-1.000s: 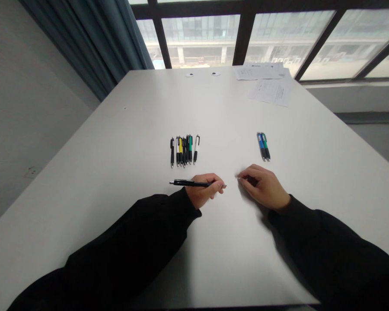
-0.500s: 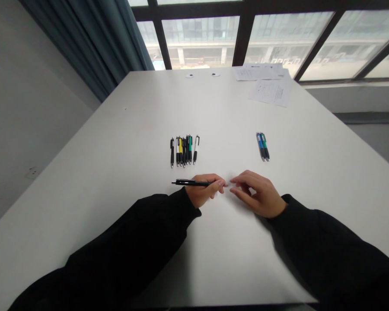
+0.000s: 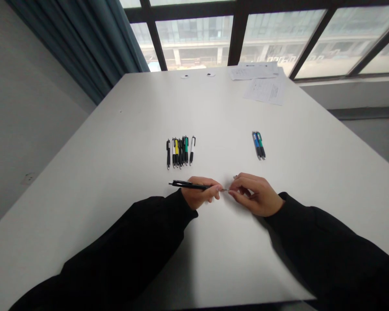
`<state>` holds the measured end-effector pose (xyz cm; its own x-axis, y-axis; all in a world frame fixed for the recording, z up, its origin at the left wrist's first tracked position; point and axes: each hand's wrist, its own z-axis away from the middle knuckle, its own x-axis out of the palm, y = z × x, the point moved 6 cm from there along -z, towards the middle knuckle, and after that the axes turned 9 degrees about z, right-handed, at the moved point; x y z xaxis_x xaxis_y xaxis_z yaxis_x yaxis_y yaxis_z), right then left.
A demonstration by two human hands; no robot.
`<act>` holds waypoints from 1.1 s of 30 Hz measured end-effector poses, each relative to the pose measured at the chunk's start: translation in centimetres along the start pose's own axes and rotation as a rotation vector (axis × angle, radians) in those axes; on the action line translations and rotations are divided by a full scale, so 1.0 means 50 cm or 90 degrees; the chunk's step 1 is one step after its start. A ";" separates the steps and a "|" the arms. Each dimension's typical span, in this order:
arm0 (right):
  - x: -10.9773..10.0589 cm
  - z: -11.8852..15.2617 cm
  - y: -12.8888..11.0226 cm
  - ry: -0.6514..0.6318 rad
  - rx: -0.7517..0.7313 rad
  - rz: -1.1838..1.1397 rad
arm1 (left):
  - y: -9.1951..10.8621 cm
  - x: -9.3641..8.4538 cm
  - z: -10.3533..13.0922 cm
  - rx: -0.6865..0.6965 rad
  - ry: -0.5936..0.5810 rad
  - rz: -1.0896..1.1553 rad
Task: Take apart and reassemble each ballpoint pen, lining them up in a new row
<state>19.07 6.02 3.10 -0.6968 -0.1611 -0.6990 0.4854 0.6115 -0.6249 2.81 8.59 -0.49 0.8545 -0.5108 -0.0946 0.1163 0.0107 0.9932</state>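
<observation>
My left hand (image 3: 201, 192) is closed around a black pen (image 3: 189, 185), held nearly level with its clicker end to the left. From the fingers a thin pale pen tip (image 3: 225, 190) sticks out to the right. My right hand (image 3: 256, 193) meets it there, thumb and index finger pinched at its end. Whether that piece is a bare refill is too small to tell. A tiny light piece (image 3: 235, 176) shows just behind the right index finger; its kind is unclear.
Beyond my left hand lies a row of several pens (image 3: 180, 152), black, white, yellow and green. A blue pen (image 3: 256, 145) and a green pen (image 3: 261, 145) lie together farther right. Paper sheets (image 3: 264, 88) rest at the white table's (image 3: 142, 108) far right, by the window.
My right fingers have closed in on the pen's tip, where a small gap was before. A tiny light piece now shows behind the right index finger. The view has shifted slightly.
</observation>
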 end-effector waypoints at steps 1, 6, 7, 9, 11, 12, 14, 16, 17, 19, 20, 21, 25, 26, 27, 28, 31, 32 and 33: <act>-0.003 0.001 0.003 -0.002 0.006 0.001 | 0.000 -0.002 0.000 -0.007 0.012 0.006; -0.027 0.005 0.025 -0.004 0.031 0.044 | 0.002 -0.012 0.001 -0.036 0.079 0.054; -0.033 0.005 0.031 -0.006 0.035 0.060 | 0.001 -0.013 0.001 -0.040 0.085 0.061; -0.042 0.006 0.045 -0.022 0.046 0.098 | -0.004 -0.015 0.002 -0.047 0.087 0.067; -0.046 0.007 0.059 -0.053 0.057 0.138 | -0.009 -0.016 0.002 -0.048 0.086 0.067; -0.047 0.007 0.066 -0.066 0.061 0.157 | -0.011 -0.017 0.003 -0.046 0.084 0.067; -0.048 0.007 0.076 -0.074 0.069 0.191 | -0.013 -0.016 0.003 -0.041 0.078 0.066; -0.049 0.006 0.083 -0.067 0.079 0.212 | -0.011 -0.015 0.003 -0.038 0.072 0.060; -0.049 0.006 0.085 -0.062 0.084 0.218 | -0.010 -0.014 0.003 -0.037 0.069 0.055; -0.048 0.005 0.088 -0.057 0.093 0.224 | -0.007 -0.013 0.003 -0.036 0.067 0.045; -0.048 0.005 0.089 -0.055 0.098 0.226 | -0.005 -0.013 0.004 -0.034 0.066 0.042; -0.048 0.005 0.090 -0.054 0.104 0.228 | -0.004 -0.013 0.004 -0.032 0.065 0.041; -0.048 0.007 0.093 -0.051 0.118 0.233 | -0.005 -0.012 0.003 -0.026 0.056 0.041; -0.048 0.007 0.094 -0.050 0.119 0.233 | -0.006 -0.012 0.003 -0.026 0.054 0.042; -0.048 0.007 0.094 -0.050 0.121 0.232 | -0.007 -0.012 0.003 -0.026 0.053 0.044; -0.047 0.007 0.095 -0.049 0.123 0.231 | -0.008 -0.012 0.003 -0.027 0.052 0.045; -0.045 0.007 0.099 -0.046 0.133 0.224 | -0.011 -0.013 0.003 -0.032 0.049 0.047; -0.044 0.007 0.100 -0.045 0.136 0.223 | -0.011 -0.013 0.003 -0.033 0.048 0.047; -0.044 0.008 0.101 -0.043 0.139 0.220 | -0.010 -0.012 0.003 -0.033 0.048 0.047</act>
<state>23.27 9.17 1.35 -0.4401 -0.0293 -0.8975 0.7910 0.4605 -0.4029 2.15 8.78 -0.94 0.8968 -0.4415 -0.0286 0.0763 0.0908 0.9929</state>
